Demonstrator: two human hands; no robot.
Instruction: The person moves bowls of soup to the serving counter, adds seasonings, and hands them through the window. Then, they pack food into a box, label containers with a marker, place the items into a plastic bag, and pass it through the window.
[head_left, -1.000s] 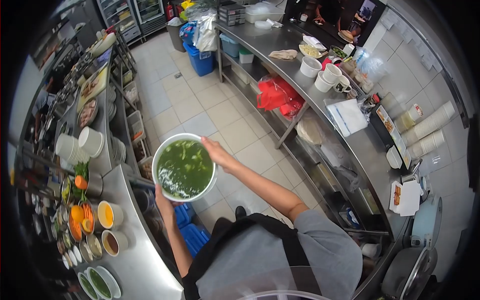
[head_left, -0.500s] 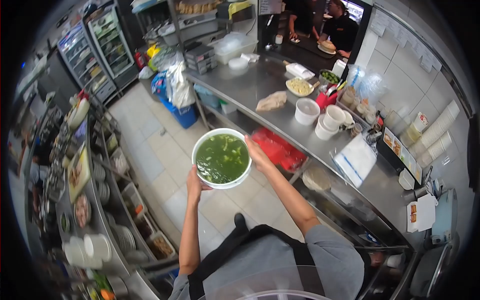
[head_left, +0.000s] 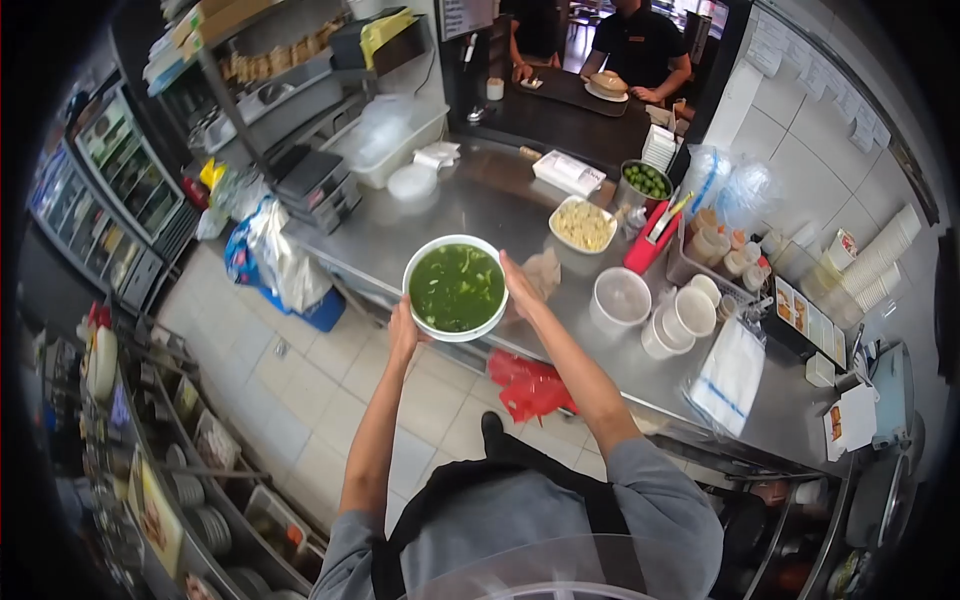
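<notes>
A white bowl of green soup, with paler bits floating in it, is held level in front of me by both hands. My left hand grips its near left side, and my right hand grips the right rim. The bowl appears over the front edge of the steel counter; I cannot tell whether it touches. Just beyond my right hand lies a crumpled beige cloth or paper. Farther right on the counter stand a white tub and stacked white cups.
A dish of pale grated food, a container of green limes and a red holder stand farther back. Two people are behind the pass window, near a tray. Below the counter hangs a red bag. Shelves with plates line the left.
I have moved toward the counter with the bowl, from over the floor to the counter's front edge. Both hands keep their hold on it.
</notes>
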